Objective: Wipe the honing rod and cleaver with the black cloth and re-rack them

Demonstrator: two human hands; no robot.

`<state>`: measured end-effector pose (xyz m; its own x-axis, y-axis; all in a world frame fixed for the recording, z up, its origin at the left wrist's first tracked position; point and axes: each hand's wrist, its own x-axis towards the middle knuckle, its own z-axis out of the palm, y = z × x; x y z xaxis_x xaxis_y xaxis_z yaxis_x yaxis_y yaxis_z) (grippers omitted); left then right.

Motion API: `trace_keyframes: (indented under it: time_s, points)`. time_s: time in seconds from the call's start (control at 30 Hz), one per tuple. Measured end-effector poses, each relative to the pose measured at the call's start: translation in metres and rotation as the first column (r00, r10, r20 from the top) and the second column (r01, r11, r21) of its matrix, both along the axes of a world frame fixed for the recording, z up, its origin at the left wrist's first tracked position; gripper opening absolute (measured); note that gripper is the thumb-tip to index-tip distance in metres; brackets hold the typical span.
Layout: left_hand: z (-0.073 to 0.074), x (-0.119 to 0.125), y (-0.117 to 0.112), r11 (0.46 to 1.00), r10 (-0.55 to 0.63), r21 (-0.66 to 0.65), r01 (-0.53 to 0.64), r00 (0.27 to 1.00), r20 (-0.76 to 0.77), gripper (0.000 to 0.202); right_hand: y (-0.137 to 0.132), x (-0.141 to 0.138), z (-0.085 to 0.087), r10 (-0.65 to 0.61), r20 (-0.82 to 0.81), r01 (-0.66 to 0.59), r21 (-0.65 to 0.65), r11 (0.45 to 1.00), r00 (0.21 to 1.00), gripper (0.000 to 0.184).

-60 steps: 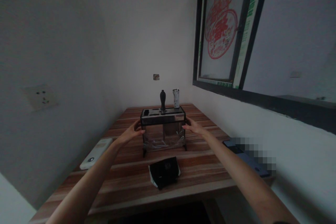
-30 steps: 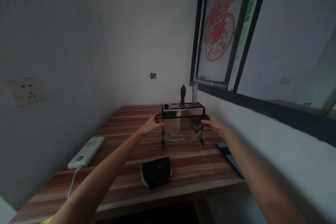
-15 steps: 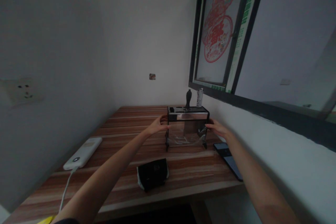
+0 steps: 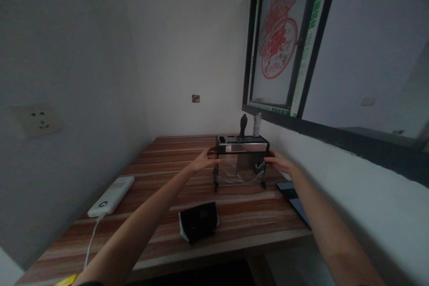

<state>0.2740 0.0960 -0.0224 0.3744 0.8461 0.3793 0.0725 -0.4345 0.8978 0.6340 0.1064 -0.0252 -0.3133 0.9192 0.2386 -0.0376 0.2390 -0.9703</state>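
Note:
A box-shaped rack with a black and silver top, clear front and short black feet stands on the table; it looks like a knife holder. A black handle sticks up from its top, beside an upright handle-like piece with a pale, shiny surface. My left hand grips the rack's left end, thumb at the front and fingers partly hidden behind. At the right end, my right hand holds it the same way. Crinkled clear plastic shows along the lower front.
On the wood-grain table, a black pouch-like packet lies nearer me. A phone rests by my right forearm. A white power bank with a cable is at left. The window frame and walls border the table.
The whole view has shifted slightly, so everything sits a little further right. Both hands stay at the rack's ends, and the rack shows no clear movement on the table.

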Motion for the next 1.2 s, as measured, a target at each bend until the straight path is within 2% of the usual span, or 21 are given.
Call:
trace_keyframes:
  time_s: [0.53,0.77,0.83,0.9,0.97,1.07,1.13,1.2]
  points:
    - [-0.008,0.009,0.001,1.0,-0.021,0.021,0.02,1.0,0.009,0.083,-0.001,0.013,-0.005,0.025,-0.005,-0.025,-0.061,0.998,1.0,0.049]
    - [-0.01,0.002,-0.011,0.997,0.05,0.058,-0.047,0.997,-0.052,0.097,-0.02,0.013,0.01,0.091,0.045,-0.089,-0.051,0.995,0.995,0.059]
    - [-0.007,-0.01,-0.022,0.992,0.092,0.097,-0.086,0.994,-0.059,0.09,-0.032,0.01,0.016,0.067,0.081,-0.065,-0.025,0.998,0.994,0.06]
    - [-0.004,-0.027,-0.038,0.981,0.143,0.142,-0.133,0.988,-0.061,0.079,-0.051,0.007,0.019,-0.066,0.113,0.07,-0.025,0.997,0.991,0.054]
    - [0.0,-0.047,-0.058,0.968,0.197,0.175,-0.182,0.978,-0.073,0.066,-0.077,0.001,0.018,-0.277,0.09,0.278,0.004,0.961,0.957,0.048]
    - [0.005,-0.074,-0.087,0.963,0.228,0.178,-0.202,0.964,-0.138,0.041,-0.12,-0.018,0.01,-0.432,-0.002,0.428,0.138,0.893,0.902,0.041]
    - [0.005,-0.085,-0.105,0.969,0.219,0.174,-0.175,0.936,-0.277,0.032,-0.145,-0.04,0.002,-0.466,-0.005,0.458,0.197,0.867,0.885,0.035]
    - [0.001,-0.091,-0.121,0.977,0.191,0.166,-0.131,0.885,-0.425,0.029,-0.161,-0.07,-0.009,-0.364,0.135,0.334,0.201,0.921,0.922,0.03]
